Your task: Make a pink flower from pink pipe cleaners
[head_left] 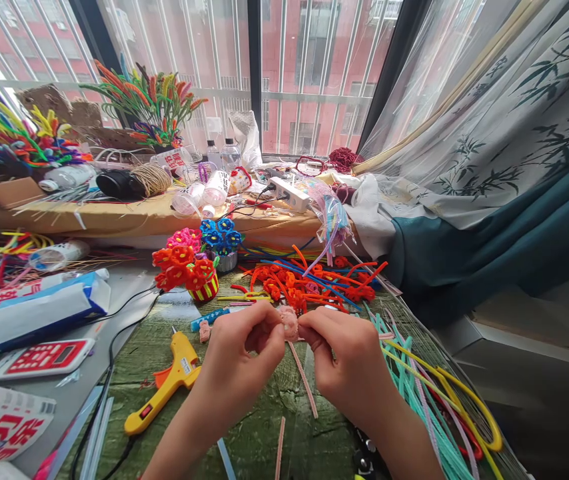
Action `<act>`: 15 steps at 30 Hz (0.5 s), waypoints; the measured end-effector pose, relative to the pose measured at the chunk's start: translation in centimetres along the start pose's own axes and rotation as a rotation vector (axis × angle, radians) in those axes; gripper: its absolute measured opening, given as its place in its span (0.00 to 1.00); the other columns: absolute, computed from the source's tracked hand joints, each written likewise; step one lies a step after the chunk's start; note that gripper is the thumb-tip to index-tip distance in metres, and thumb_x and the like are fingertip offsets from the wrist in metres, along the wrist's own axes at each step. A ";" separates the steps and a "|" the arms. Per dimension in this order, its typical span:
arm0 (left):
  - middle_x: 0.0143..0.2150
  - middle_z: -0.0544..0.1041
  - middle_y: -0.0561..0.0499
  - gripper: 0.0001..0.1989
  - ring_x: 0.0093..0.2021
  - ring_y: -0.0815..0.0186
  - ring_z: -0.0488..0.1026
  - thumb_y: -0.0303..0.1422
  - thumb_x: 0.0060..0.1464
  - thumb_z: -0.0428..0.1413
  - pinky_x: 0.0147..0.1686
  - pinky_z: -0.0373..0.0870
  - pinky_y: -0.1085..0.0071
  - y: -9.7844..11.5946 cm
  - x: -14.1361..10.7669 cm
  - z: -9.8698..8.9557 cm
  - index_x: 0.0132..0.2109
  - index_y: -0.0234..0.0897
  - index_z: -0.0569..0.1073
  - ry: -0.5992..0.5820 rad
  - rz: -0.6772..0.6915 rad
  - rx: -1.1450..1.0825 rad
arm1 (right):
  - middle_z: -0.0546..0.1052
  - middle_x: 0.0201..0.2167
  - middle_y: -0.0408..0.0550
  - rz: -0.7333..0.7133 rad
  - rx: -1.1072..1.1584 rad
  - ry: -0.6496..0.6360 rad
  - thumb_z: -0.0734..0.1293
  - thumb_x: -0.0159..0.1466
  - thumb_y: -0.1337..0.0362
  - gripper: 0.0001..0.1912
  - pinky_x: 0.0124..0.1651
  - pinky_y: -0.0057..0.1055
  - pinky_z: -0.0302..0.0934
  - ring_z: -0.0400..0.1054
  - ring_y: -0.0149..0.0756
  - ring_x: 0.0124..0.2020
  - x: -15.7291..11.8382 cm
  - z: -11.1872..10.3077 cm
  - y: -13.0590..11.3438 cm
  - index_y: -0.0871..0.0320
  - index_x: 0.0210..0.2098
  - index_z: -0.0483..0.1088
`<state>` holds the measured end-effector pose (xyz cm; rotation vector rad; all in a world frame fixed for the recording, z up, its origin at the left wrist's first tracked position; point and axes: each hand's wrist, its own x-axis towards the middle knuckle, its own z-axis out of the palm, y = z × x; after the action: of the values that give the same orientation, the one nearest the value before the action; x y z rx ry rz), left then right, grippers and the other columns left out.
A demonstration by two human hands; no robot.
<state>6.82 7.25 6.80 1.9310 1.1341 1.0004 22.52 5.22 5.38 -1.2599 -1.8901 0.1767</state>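
Note:
Between my two hands, above the green tabletop (134,360), is a small pink fuzzy pipe-cleaner piece (289,323). My left hand (249,340) pinches its left side between thumb and fingertips. The right side is pinched by the fingertips of my right hand (339,343). A pink pipe-cleaner stem (303,381) lies below the piece; whether they are joined is unclear. Another pink strip (280,448) lies nearer the front edge. Left of my left hand rests a yellow glue gun (177,377), and a small pink piece (204,331) sits by a blue tube (209,319).
Potted orange flowers (179,267) and blue flowers (221,237) stand behind my hands. Orange pipe cleaners (309,283) lie at the back, teal ones (414,380) at right. A phone-shaped red and white box (42,359) lies left. Bottles and a power strip (288,195) line the sill.

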 end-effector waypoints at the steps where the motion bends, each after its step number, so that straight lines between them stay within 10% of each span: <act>1: 0.22 0.67 0.57 0.10 0.23 0.72 0.61 0.31 0.57 0.51 0.22 0.54 0.75 0.1 -0.1 0.0 0.28 0.36 0.68 0.018 0.023 0.071 | 0.72 0.23 0.46 -0.006 -0.003 0.002 0.58 0.59 0.76 0.12 0.30 0.29 0.51 0.65 0.34 0.25 0.0 0.0 0.0 0.60 0.27 0.70; 15: 0.26 0.69 0.53 0.12 0.28 0.67 0.66 0.26 0.62 0.44 0.30 0.58 0.70 0.2 -0.5 -0.4 0.29 0.37 0.64 0.093 0.315 0.583 | 0.66 0.19 0.47 -0.234 -0.214 0.072 0.56 0.60 0.77 0.14 0.27 0.33 0.44 0.57 0.35 0.22 0.1 0.0 -0.9 0.60 0.24 0.68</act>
<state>6.42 6.75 6.97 2.6133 1.3023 1.0009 21.91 4.84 5.93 -1.1535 -2.0150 -0.1966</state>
